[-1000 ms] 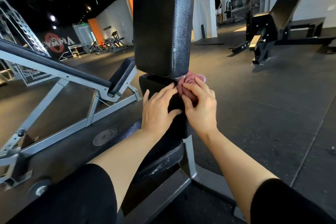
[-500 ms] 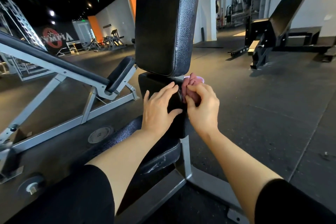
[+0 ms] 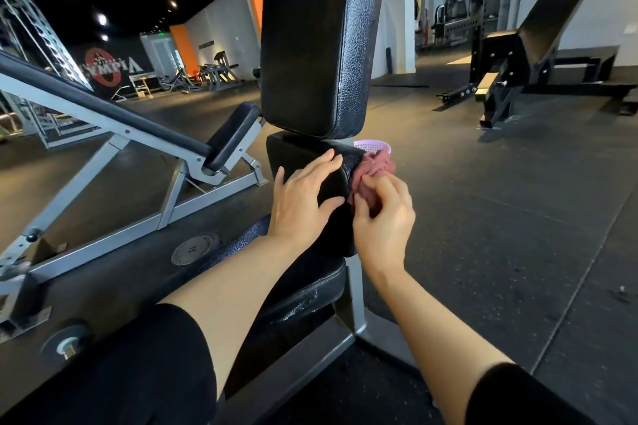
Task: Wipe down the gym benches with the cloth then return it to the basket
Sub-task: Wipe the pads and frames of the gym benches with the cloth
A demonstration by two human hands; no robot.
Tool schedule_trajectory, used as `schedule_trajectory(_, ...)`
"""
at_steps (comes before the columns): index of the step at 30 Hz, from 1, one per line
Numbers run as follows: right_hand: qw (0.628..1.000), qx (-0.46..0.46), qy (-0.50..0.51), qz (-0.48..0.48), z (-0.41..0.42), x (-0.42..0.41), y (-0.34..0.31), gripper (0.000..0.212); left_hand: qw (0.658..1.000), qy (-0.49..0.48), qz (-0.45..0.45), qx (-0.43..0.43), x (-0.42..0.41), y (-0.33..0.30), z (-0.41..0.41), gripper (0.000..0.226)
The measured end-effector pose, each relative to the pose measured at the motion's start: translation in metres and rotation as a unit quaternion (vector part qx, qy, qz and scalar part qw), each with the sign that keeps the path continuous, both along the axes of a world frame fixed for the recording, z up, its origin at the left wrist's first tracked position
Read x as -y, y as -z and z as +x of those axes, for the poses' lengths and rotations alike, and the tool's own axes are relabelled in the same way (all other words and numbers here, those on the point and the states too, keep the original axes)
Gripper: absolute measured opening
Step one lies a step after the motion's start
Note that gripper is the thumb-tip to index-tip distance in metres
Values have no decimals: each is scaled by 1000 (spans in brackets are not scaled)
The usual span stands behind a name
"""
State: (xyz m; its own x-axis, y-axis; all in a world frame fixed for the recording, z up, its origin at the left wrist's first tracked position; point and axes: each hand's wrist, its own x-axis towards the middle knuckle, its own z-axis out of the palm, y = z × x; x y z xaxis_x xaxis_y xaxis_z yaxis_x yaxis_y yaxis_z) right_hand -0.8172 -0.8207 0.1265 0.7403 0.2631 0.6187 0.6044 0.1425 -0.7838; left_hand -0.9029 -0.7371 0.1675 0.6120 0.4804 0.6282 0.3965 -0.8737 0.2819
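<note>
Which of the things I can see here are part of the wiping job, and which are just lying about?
Part of the job:
- crumpled pink cloth, gripped by the right hand
- black padded upright bench, steadied by the left hand
- pale lilac plastic basket behind

Lying about:
- round grey weight plate on the floor
- black rack far off

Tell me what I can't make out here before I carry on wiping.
- Basket, head view: only the rim shows; the cloth and pad cover the rest.
- Backrest: top cut off by the frame edge.
- Cloth: the part inside the right hand is hidden by its fingers.
</note>
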Motion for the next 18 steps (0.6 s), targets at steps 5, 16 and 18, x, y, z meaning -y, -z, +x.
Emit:
schedule_trajectory(5, 995, -100, 1, -14, 20, -7, -7, 20, 1000, 5, -2, -28, -1, -3, -3, 68)
schedule_trajectory(16, 996, -77, 24, -41, 22, 6, 8, 24, 994, -42, 38, -92, 12, 1, -2, 85)
schedule_trajectory(18, 999, 21, 7, -25, 8, 9, 15, 28, 993, -54, 43, -91, 13, 3, 0, 86)
